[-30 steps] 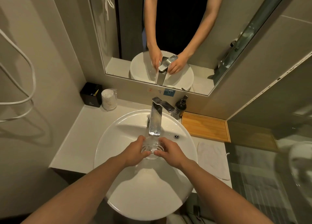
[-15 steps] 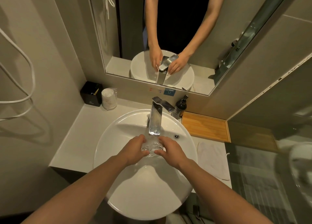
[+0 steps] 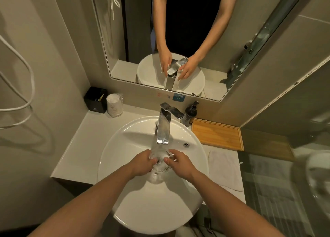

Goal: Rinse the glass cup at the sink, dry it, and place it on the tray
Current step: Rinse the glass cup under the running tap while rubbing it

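Observation:
A clear glass cup [image 3: 160,162] is held over the white round sink [image 3: 125,147], just below the spout of the chrome faucet [image 3: 163,127]. Water runs from the spout into the cup. My left hand [image 3: 142,163] grips the cup's left side and my right hand [image 3: 180,163] grips its right side, thumbs on the rim. A wooden tray [image 3: 217,134] lies on the counter to the right of the faucet, with nothing on it. A white towel [image 3: 223,168] lies flat in front of the tray.
A dark soap pump bottle [image 3: 190,114] stands between faucet and tray. At the back left of the counter are a black box [image 3: 95,100] and wrapped paper cups [image 3: 115,104]. A mirror hangs above, and a glass partition borders the right.
Both hands have kept the cup under the running water and shifted it slightly. The cup sits a little lower and nearer than a second ago.

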Motion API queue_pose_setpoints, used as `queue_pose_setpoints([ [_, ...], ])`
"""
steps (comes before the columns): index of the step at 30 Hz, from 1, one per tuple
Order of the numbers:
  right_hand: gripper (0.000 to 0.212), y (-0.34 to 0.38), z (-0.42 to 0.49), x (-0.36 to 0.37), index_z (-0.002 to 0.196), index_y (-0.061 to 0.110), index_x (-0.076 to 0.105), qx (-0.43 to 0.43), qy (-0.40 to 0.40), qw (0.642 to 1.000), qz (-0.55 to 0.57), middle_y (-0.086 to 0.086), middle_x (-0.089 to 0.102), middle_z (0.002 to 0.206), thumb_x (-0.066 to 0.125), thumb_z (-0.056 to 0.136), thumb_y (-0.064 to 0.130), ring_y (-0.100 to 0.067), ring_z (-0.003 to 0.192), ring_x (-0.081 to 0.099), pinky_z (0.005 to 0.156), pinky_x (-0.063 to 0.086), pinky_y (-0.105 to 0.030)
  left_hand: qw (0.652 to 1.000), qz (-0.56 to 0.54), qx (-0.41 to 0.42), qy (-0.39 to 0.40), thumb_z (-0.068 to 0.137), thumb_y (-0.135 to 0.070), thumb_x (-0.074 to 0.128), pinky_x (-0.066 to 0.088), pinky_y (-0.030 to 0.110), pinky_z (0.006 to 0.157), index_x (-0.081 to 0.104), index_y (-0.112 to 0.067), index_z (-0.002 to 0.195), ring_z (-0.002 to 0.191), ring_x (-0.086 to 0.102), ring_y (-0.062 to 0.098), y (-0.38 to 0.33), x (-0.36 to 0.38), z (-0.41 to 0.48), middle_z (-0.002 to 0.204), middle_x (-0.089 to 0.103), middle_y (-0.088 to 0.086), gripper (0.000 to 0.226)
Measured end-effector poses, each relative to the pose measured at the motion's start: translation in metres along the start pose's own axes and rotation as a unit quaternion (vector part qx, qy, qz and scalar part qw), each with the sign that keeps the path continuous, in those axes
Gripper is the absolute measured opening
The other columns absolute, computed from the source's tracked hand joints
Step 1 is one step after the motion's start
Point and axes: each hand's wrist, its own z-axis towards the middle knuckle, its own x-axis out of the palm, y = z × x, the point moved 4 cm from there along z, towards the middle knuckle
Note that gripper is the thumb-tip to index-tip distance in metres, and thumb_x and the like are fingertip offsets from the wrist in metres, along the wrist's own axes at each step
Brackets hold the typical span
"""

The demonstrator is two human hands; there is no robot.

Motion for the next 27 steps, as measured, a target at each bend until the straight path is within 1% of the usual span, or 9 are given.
queue_pose_setpoints([
  [2,0.026,0.0,0.003,0.001,0.122,0.018,0.069,0.003,0.004,1.0,-0.001,0.015,0.066,0.088,0.061,0.1,0.029,-0.003,0.076,0.061,0.081,0.057,-0.035,1.0,-0.012,0.004,0.007,0.102,-0.023,0.047,0.06,0.043,0.082,0.063,-0.014,0.116,0.078,0.065,0.02,-0.004,0.002,0.001,0.107,0.071,0.015,0.023],
  [6,0.026,0.003,0.006,0.002,0.114,0.015,0.071,0.018,0.024,0.999,0.011,0.011,0.066,0.083,0.058,0.099,0.031,-0.01,0.075,0.062,0.085,0.059,-0.047,1.0,-0.016,-0.006,0.005,0.105,-0.025,0.042,0.06,0.043,0.083,0.062,-0.015,0.121,0.083,0.066,0.025,-0.011,0.003,0.002,0.11,0.071,0.016,0.027],
  [10,0.022,0.005,0.006,0.0,0.116,0.014,0.071,0.034,0.041,0.997,0.057,-0.001,0.073,0.092,0.06,0.098,0.019,-0.014,0.079,0.067,0.076,0.059,-0.036,1.0,-0.007,-0.02,0.008,0.103,-0.024,0.044,0.061,0.044,0.083,0.064,-0.007,0.117,0.081,0.067,0.026,-0.01,-0.001,0.003,0.108,0.071,0.019,0.029],
  [12,0.028,0.003,0.006,0.0,0.122,0.015,0.068,0.041,0.043,0.996,0.067,0.0,0.072,0.095,0.064,0.095,0.013,-0.013,0.082,0.068,0.078,0.058,-0.034,1.0,-0.012,-0.024,0.006,0.097,-0.023,0.053,0.062,0.045,0.082,0.061,-0.004,0.111,0.077,0.066,0.023,-0.008,-0.004,0.004,0.101,0.069,0.016,0.025],
  [15,0.045,0.003,0.006,-0.002,0.132,0.018,0.061,0.048,0.026,0.996,0.068,-0.001,0.069,0.103,0.073,0.089,0.01,-0.015,0.091,0.068,0.086,0.061,-0.036,1.0,-0.009,-0.027,-0.01,0.09,-0.021,0.066,0.062,0.044,0.079,0.052,-0.007,0.106,0.078,0.065,0.023,-0.008,-0.011,0.003,0.104,0.066,0.016,0.025],
  [18,0.045,0.003,0.006,-0.006,0.125,0.018,0.06,0.035,0.006,0.997,0.075,-0.003,0.067,0.106,0.077,0.086,0.005,-0.015,0.087,0.067,0.079,0.06,-0.03,0.999,0.017,-0.017,-0.034,0.085,-0.021,0.074,0.059,0.044,0.079,0.049,-0.013,0.103,0.084,0.065,0.023,-0.012,-0.016,0.001,0.105,0.066,0.011,0.032],
  [21,0.047,0.003,0.003,-0.01,0.124,0.018,0.06,0.014,-0.006,0.998,0.064,0.0,0.065,0.108,0.078,0.083,0.004,-0.011,0.081,0.067,0.074,0.058,-0.023,0.996,0.073,0.0,-0.055,0.082,-0.02,0.079,0.047,0.03,0.064,0.05,-0.01,0.104,0.083,0.059,0.021,-0.016,-0.017,0.0,0.104,0.066,0.009,0.038],
  [24,0.047,0.005,-0.002,-0.011,0.127,0.018,0.059,-0.005,-0.008,0.999,0.044,0.006,0.065,0.109,0.077,0.085,0.006,-0.006,0.086,0.068,0.07,0.056,-0.018,0.99,0.117,0.035,-0.07,0.081,-0.021,0.08,0.038,0.023,0.057,0.047,-0.015,0.098,0.076,0.054,0.017,-0.018,-0.017,-0.003,0.095,0.062,0.003,0.037],
  [27,0.043,0.006,-0.006,-0.012,0.13,0.019,0.061,-0.026,-0.014,1.0,0.001,0.003,0.069,0.118,0.074,0.089,0.013,-0.009,0.098,0.069,0.085,0.058,-0.028,0.983,0.154,0.071,-0.075,0.082,-0.022,0.077,0.037,0.028,0.059,0.043,-0.02,0.094,0.077,0.051,0.02,-0.015,-0.016,-0.008,0.09,0.056,-0.001,0.036],
])
